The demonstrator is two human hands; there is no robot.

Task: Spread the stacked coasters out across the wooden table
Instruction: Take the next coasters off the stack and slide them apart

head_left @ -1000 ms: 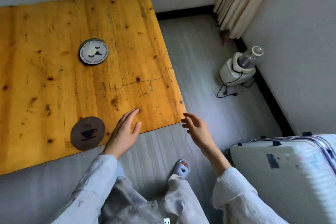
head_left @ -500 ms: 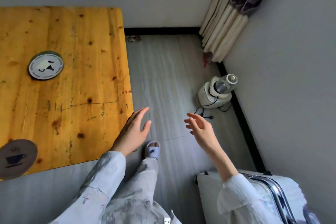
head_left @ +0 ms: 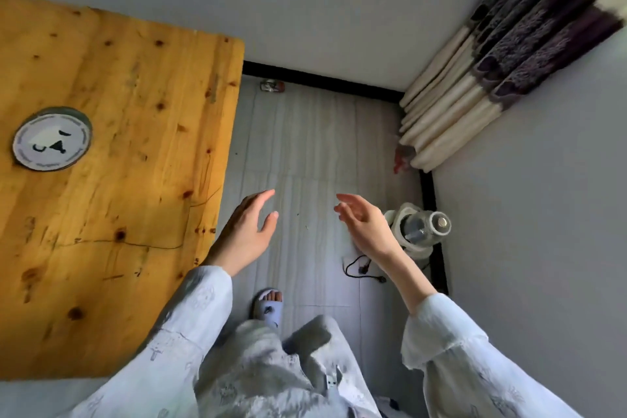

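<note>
We note the view has swung right: the dark coaster has left frame, one white coaster (head_left: 52, 139) remains on the wooden table (head_left: 142, 180); left hand (head_left: 246, 234) and right hand (head_left: 368, 226) hang off-table, fingers loosely spread, empty; spreading looks finished

The wooden table (head_left: 129, 200) lies bare right of one coaster (head_left: 51, 138); floor seemingly unobstructed.

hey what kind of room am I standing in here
Probably a room in a home, maybe a bedroom or living room: a wooden table with a coaster, gathered curtains in the corner, and a small appliance on the floor.
</note>
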